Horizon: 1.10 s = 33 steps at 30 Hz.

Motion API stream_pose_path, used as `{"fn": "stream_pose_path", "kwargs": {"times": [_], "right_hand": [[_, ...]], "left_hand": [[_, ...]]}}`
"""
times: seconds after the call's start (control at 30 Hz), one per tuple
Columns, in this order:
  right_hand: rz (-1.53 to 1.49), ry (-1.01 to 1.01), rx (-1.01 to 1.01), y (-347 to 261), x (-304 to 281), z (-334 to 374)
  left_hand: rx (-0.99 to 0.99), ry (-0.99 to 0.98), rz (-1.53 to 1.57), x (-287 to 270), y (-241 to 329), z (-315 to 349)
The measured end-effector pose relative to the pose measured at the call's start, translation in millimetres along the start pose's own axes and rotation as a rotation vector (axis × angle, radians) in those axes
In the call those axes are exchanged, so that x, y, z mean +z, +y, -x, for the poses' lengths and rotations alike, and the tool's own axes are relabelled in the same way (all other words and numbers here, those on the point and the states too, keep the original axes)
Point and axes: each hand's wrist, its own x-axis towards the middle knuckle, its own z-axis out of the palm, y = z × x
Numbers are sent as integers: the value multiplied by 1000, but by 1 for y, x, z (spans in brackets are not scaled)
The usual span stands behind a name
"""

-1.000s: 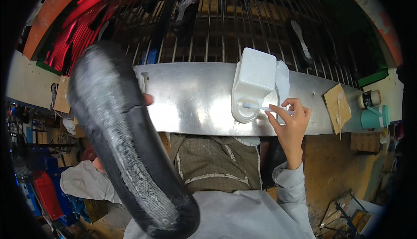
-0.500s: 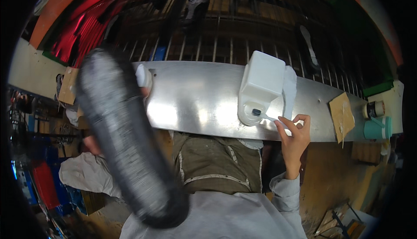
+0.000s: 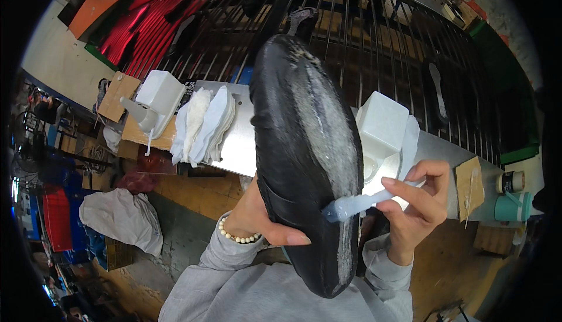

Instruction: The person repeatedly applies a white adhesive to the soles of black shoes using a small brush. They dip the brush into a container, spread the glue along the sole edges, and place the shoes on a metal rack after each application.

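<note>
A black shoe upper (image 3: 278, 140) stands tilted close before me, a rough grey band with a wet shine running along its underside. My left hand (image 3: 257, 217), a beaded bracelet at its wrist, is closed round the upper's left side, thumb across the front. In my right hand (image 3: 424, 205) a small pale-handled brush (image 3: 369, 201) is pinched; its head touches the grey band near the lower end. Behind the brush, on the metal bench, sits a white dispenser box (image 3: 381, 120) with a round cup, partly hidden by the shoe.
Left on the bench lie white pads (image 3: 211, 126) beside another white dispenser (image 3: 159, 95). Farther off runs a rack of metal bars (image 3: 374, 35) holding dark shoes. Cardboard (image 3: 470, 187), a jar (image 3: 510, 181) and a teal mug (image 3: 511, 208) stand at the right end.
The shoe upper has swung from the left to the middle and its grey band now faces right. The brush has left the dispenser's cup and come onto the shoe.
</note>
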Motion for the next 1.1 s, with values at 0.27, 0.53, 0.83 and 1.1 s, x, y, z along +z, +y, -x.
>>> {"fn": "stream_pose_path", "kwargs": {"times": [0.27,0.53,0.83,1.1], "right_hand": [[106,76,-192,-12,0,-31],[132,137,-215,-20,-8,-46],[213,201,-205,-23,-16,-58],[118,227,-127,-10,-19,-65]], "left_hand": [[-48,-96,-115,7,0,2],[108,-210,-443,13,10,-2],[273,-280,-706,17,16,-9],[387,-290,-691,20,13,-12]]}}
